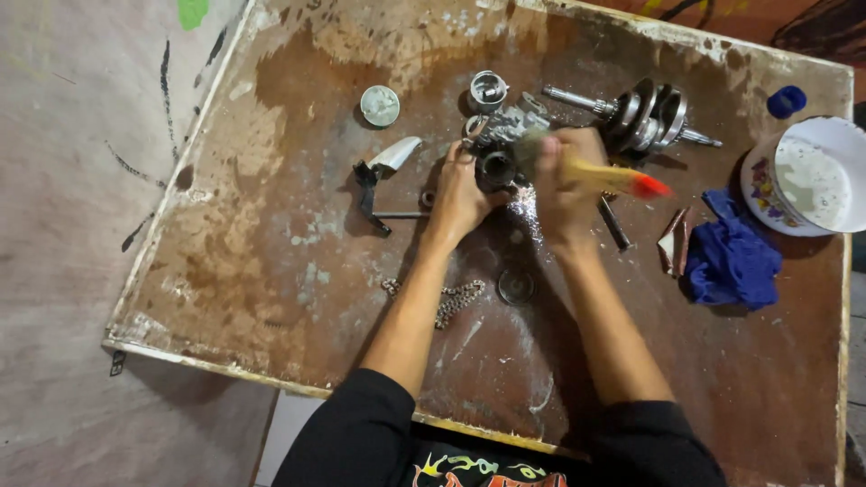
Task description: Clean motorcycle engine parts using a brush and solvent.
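Carburettor-like metal part at desk centre, clasped by left hand fingers. Right hand just right of it, fist closed on yellow brush, bristles blurred against part, handle pointing right.

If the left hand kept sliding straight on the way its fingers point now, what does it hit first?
The left hand points up and right and already touches the dark grey metal engine part it steadies. Beyond that, probably the small silver piston, though depth is unclear.
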